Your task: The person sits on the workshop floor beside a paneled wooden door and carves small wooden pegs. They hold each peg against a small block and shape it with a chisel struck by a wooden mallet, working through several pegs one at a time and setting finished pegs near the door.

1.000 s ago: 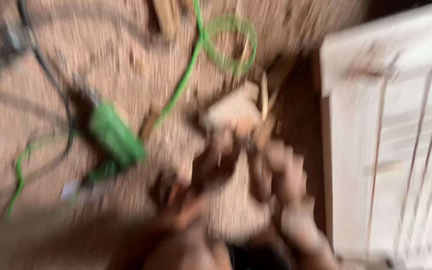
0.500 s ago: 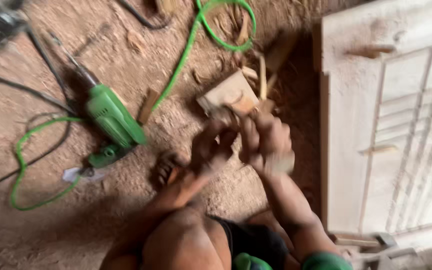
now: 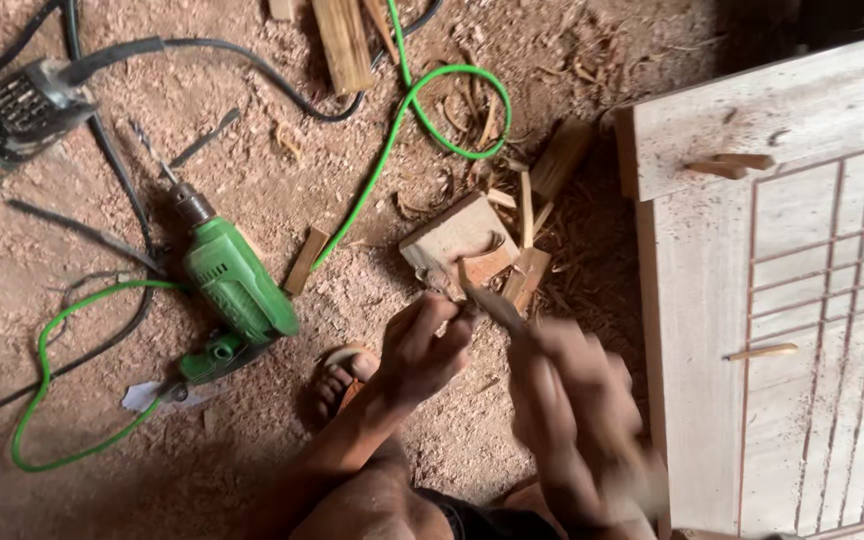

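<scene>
My left hand pinches a small wooden peg and holds it against a pale wood block on the sawdust floor. My right hand is blurred by motion. It grips a thin blade-like tool whose tip reaches the peg. My foot in a sandal rests just left of my left hand. A pale wooden door panel with small pegs sticking out lies to the right.
A green electric drill with a green cord lies at left. Another power tool with a black cable sits at top left. Wood offcuts and shavings are scattered over the floor.
The view has steadied and shifted down. Both hands moved lower, toward the wood block, and the right hand keeps moving fast with its tool.
</scene>
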